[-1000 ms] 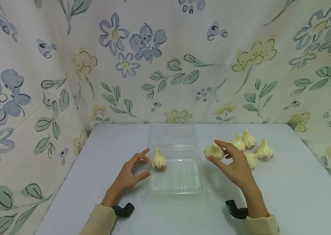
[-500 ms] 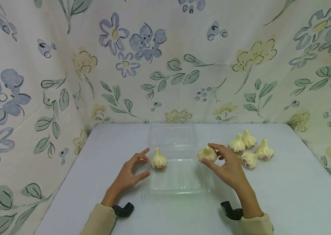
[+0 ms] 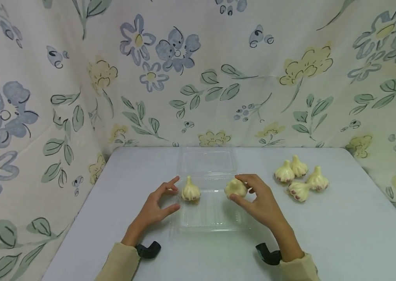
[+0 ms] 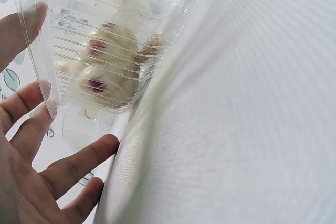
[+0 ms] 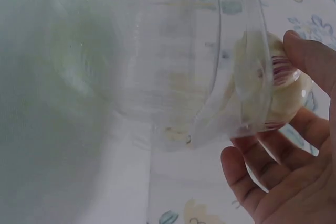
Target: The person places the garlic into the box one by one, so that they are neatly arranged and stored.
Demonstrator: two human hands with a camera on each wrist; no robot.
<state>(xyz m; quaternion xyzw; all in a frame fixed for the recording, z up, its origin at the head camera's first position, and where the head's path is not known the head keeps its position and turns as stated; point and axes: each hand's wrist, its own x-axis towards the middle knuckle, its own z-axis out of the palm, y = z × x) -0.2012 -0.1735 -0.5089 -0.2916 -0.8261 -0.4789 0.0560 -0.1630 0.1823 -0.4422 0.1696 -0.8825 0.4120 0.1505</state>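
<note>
A clear plastic box [image 3: 208, 228] lies with its lid laid back. In its left part a garlic bulb [image 3: 190, 191] stands with its stem up; the left wrist view shows this bulb [image 4: 107, 66] through the ribbed wall. My left hand [image 3: 154, 207] is at the box's left side, thumb and fingers spread, fingertips by the rim. My right hand [image 3: 263, 203] pinches another garlic bulb [image 3: 235, 188] between thumb and fingers over the box's right part. The right wrist view has the held bulb [image 5: 286, 90] partly behind the clear rim, with the right hand [image 5: 294, 166] around it.
Several garlic bulbs [image 3: 298, 191] sit in a group at the right of the white table [image 3: 352, 234]. The clear lid [image 3: 206, 160] lies toward the back edge. A floral cloth [image 3: 212, 47] hangs behind the table and at its left.
My right hand has carried its bulb leftward from beside the group to over the box. The left hand and the bulb in the box have stayed in place.
</note>
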